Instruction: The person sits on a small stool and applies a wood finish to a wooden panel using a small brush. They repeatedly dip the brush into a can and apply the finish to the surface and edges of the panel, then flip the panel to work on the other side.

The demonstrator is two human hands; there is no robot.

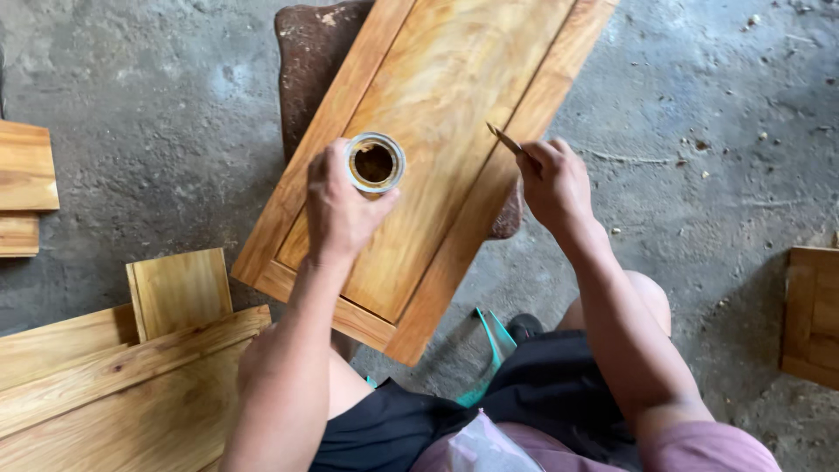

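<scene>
Low in the frame, stacked wooden boards (105, 385) lie at lower left. At centre, the left hand (336, 205) wraps its fingers around a small open tin (375, 163) (dark liquid inside). Just right, level with it, the right hand (552, 179) pinches a thin blade (504, 138) pointing up-left toward the tin, over the wooden panel (428, 114), whose long axis runs to upper right.

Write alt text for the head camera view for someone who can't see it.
Seen from above, a left hand holds a small round open tin of brown paste over a framed golden wooden panel, while the right hand holds a thin flat blade. Wooden boards lie on the grey concrete floor.
</scene>
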